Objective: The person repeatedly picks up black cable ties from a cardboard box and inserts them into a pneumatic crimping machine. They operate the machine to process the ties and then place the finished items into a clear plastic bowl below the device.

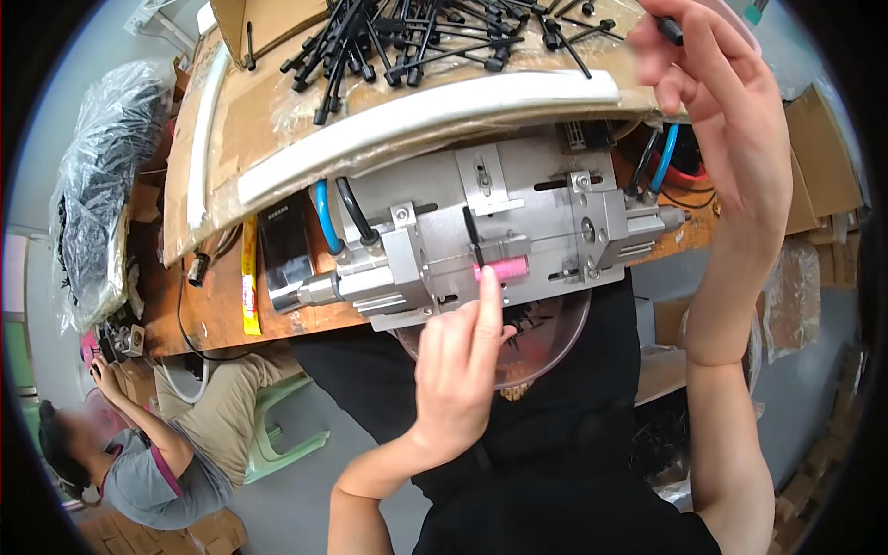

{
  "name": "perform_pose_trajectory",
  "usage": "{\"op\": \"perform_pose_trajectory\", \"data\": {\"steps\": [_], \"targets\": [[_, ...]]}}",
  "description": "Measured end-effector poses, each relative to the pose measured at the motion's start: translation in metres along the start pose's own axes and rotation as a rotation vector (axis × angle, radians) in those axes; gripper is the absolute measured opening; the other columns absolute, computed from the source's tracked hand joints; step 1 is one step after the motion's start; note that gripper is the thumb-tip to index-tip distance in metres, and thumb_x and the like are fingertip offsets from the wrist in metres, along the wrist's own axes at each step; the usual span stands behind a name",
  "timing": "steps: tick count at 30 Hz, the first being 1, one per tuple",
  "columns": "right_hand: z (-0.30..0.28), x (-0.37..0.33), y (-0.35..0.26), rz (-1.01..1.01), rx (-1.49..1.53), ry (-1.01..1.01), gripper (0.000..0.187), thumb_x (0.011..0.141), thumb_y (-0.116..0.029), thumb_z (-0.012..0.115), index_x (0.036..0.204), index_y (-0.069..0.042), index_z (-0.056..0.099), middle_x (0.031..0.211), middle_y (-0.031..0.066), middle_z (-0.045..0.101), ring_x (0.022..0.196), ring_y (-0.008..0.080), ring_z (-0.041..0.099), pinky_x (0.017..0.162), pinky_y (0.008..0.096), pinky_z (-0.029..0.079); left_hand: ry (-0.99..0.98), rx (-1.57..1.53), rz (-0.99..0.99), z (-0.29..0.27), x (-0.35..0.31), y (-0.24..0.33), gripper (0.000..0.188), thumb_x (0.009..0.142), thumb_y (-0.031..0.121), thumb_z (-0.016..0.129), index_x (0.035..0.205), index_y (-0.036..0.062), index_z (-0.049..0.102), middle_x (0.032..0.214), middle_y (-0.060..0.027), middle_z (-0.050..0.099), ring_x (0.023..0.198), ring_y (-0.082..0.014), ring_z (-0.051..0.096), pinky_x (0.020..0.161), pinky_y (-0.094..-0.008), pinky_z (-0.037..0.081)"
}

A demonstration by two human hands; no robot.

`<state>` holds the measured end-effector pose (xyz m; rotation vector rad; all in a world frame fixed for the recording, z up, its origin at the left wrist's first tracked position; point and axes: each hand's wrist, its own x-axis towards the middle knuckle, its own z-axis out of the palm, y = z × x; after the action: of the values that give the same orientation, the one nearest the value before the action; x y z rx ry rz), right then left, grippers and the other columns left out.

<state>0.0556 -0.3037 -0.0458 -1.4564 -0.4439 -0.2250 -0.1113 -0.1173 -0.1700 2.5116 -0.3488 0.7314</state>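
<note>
My left hand (458, 370) reaches over the front of a metal clamping fixture (499, 176). Its index finger is stretched out, with the tip at a pink block (509, 268) and the lower end of a thin black plastic rod (473, 233). The rod leans across the middle of the fixture; my fingertip hides where it meets the block. At the upper right, my right hand (726, 92) is raised above the edge of the cardboard, pinching a short black cylindrical piece (669, 31). Whether a longer stem belongs to that piece cannot be seen.
Black rods with knobbed ends (416, 42) are heaped on cardboard (222, 139) behind the fixture, edged by a white foam strip (425, 116). Blue hoses (326, 217) join the fixture. A clear basin (564, 338) sits below its front. Another person (153, 467) sits at left.
</note>
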Motion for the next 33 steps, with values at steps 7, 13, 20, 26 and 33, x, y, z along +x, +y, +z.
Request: {"op": "perform_pose_trajectory", "data": {"steps": [7,13,20,26,33], "targets": [[-0.032,-0.027,0.000,-0.161,-0.056,-0.193,0.033,0.103,-0.018,0.049,0.126,0.003,0.054,0.105,0.0134,0.065,0.082,0.0115,0.058,0.065,0.0201,0.045,-0.169,0.162,-0.003,0.019,0.002,0.011,0.061,0.079,0.003,0.064,0.136,-0.0090,0.046,0.090,-0.0078,0.052,0.079,-0.0206,0.050,0.071,-0.0318,0.043],[-0.031,-0.045,0.000,-0.184,-0.082,-0.124,0.032,0.102,-0.017,0.051,0.125,0.004,0.055,0.102,0.0136,0.065,0.082,0.0115,0.059,0.066,0.0203,0.046,-0.169,0.247,0.008,0.023,0.001,0.008,0.064,0.075,0.001,0.062,0.136,-0.0095,0.045,0.091,-0.0080,0.051,0.081,-0.0212,0.049,0.071,-0.0319,0.043],[-0.007,-0.076,-0.007,-0.237,-0.238,0.007,0.026,0.094,-0.014,0.063,0.112,0.005,0.058,0.101,0.0179,0.065,0.080,0.0160,0.061,0.064,0.0232,0.049,-0.231,0.191,-0.046,0.023,0.005,0.015,0.069,0.075,0.001,0.070,0.138,-0.0076,0.044,0.095,-0.0100,0.052,0.086,-0.0254,0.050,0.079,-0.0378,0.043],[0.013,-0.121,0.030,-0.311,-0.498,-0.117,0.029,0.075,0.013,0.072,0.102,0.003,0.064,0.088,0.0123,0.067,0.074,0.0201,0.063,0.066,0.0277,0.051,-0.248,0.088,-0.094,0.018,-0.003,0.005,0.071,0.073,-0.002,0.071,0.139,-0.0066,0.043,0.095,-0.0114,0.052,0.087,-0.0276,0.050,0.079,-0.0386,0.044],[0.032,-0.177,0.074,-0.258,-0.657,-0.291,0.067,0.069,0.011,0.073,0.132,0.010,0.049,0.106,0.0167,0.066,0.065,0.0225,0.057,0.059,0.0339,0.049,0.159,0.045,0.101,-0.022,0.117,-0.036,0.026,0.086,-0.004,0.056,0.107,0.0076,0.066,0.099,-0.0131,0.061,0.095,-0.0296,0.056,0.083,-0.0382,0.045]]}}
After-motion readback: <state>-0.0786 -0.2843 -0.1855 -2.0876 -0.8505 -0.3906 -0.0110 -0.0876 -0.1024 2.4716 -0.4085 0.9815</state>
